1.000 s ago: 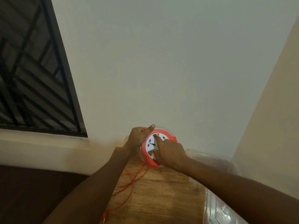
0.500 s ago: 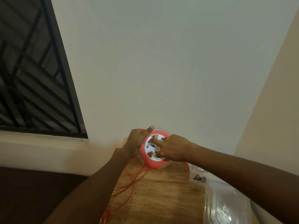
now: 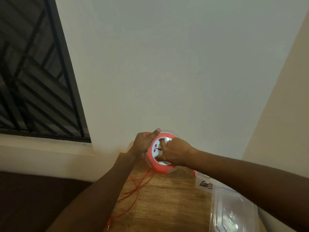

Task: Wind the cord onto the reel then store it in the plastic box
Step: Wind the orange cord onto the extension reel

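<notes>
Your wooden tabletop (image 3: 167, 203) carries loose loops of orange cord (image 3: 136, 186) trailing to its near edge, where the plug end (image 3: 109, 222) lies. At the right you have a clear plastic box (image 3: 232, 213) and a small printed card (image 3: 206, 184).

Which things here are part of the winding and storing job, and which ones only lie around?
Part of the job:
- reel, held by left hand, right hand on its face
- loose cord
- plastic box

Only lying around:
- small printed card
- wooden table
- window grille
</notes>
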The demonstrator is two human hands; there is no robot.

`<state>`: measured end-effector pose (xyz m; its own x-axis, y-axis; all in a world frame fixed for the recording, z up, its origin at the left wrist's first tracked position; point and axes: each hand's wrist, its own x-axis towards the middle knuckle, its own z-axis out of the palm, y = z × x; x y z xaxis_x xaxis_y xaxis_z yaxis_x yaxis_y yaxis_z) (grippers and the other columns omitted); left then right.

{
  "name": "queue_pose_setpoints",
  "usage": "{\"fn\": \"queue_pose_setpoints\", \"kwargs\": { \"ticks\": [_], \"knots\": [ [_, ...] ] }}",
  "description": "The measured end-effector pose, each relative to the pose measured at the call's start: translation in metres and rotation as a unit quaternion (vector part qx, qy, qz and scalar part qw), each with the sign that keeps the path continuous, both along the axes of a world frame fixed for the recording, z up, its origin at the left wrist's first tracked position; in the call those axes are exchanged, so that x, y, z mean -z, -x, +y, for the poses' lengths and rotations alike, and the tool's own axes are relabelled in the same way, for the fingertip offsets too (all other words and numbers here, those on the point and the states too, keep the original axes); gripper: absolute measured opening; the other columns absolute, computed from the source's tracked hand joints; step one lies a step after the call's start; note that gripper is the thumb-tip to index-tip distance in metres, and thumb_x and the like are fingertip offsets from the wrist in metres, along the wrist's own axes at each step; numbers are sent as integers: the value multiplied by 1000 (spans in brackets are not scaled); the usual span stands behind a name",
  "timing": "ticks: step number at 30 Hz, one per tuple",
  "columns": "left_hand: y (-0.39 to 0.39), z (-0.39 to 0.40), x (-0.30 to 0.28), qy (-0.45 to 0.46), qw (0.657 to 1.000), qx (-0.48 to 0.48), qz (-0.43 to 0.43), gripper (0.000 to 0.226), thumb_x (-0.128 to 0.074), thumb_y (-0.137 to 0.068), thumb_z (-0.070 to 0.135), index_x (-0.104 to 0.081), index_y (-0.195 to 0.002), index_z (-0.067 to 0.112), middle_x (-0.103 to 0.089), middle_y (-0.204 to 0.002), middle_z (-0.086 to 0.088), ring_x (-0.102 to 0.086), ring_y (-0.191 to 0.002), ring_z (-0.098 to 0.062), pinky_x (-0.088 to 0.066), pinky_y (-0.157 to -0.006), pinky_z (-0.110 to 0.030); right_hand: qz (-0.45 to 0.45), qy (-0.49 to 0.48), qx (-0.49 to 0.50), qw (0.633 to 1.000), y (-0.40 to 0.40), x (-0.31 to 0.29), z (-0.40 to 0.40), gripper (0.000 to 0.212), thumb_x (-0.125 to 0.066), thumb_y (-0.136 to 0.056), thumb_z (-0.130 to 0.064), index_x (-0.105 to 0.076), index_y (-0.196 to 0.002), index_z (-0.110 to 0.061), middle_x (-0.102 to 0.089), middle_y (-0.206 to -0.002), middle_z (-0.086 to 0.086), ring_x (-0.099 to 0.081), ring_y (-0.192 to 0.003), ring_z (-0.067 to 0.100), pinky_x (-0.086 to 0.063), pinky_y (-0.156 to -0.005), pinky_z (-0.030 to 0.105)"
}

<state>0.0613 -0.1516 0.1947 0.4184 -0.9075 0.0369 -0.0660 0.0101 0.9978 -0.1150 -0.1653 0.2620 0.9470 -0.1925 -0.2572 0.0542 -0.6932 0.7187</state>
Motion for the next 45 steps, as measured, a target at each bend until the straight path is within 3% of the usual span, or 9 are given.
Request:
{"fn": "queue_pose_setpoints", "kwargs": {
  "ticks": [9,14,17,22,27,32,36,40,45],
  "knots": [
    [-2,0,5,-9,999,8,-35,48,-69,-91,57,-79,-82,10,-81,-83,-13,-77,-68,-24,-64,-71,-35,-6,0,-44,999,0,-1,-3,54,-60,-94,-29,-41,-144,-26,-58,-129,18,-62,-109,33,-55,-76,40],
    [0,2,5,-5,999,15,-39,50,-70,-87,62,-80,-83,13,-82,-85,-8,-80,-75,-27,-64,-69,-34,-122,-45,19,991,-1,14,4,60,-62,-90,-34,-43,-141,-9,-64,-124,15,-67,-99,33,-55,-75,41],
    [-3,0,2,-13,999,0,-51,49,-68,-88,62,-80,-83,15,-82,-82,-6,-80,-74,-26,-65,-71,-35,-242,-98,122,958,-3,27,8,73,-57,-88,-40,-33,-146,-5,-67,-112,17,-68,-84,33,-50,-61,36],
    [-1,-1,8,5,998,-20,-55,66,-71,-90,58,-73,-83,-8,-75,-87,-30,-72,-71,-37,-60,-77,-45,-380,-212,270,859,-13,48,19,80,-53,-90,-45,-22,-151,-5,-68,-110,9,-67,-91,28,-48,-65,31],
    [-2,3,21,-6,998,-11,-56,62,-71,-92,54,-74,-86,-8,-77,-87,-27,-75,-77,-45,-63,-78,-53,-382,-284,321,819,-14,64,26,83,-55,-91,-39,-12,-153,-5,-62,-126,12,-64,-104,29,-54,-75,37],
    [-6,4,21,-10,999,-26,-25,57,-71,-91,55,-78,-86,-2,-80,-83,-18,-77,-72,-32,-64,-71,-38,-354,-180,194,897,-5,63,19,80,-64,-86,-41,-28,-149,-7,-70,-108,12,-69,-86,28,-50,-69,36],
    [-11,2,19,-13,998,-33,-60,62,-71,-91,56,-76,-84,-5,-78,-82,-21,-75,-68,-28,-62,-69,-36,-243,-62,46,967,7,48,10,41,-74,-78,-31,-62,-117,-28,-67,-108,16,-69,-74,29,-52,-68,39],
    [-10,0,18,-22,998,-29,-58,52,-71,-91,55,-79,-78,5,-81,-79,-13,-79,-76,-31,-64,-74,-39,-164,-68,19,984,13,46,2,51,-55,-96,-23,-37,-142,-33,-39,-141,26,-63,-94,38,-53,-72,44],
    [-12,-2,16,-41,998,-2,-56,49,-68,-93,57,-80,-81,11,-82,-82,-10,-80,-75,-27,-65,-74,-38,-176,-84,52,979,12,43,7,55,-54,-97,-29,-32,-147,-37,-31,-148,24,-60,-102,36,-55,-74,44]
  ]
}}
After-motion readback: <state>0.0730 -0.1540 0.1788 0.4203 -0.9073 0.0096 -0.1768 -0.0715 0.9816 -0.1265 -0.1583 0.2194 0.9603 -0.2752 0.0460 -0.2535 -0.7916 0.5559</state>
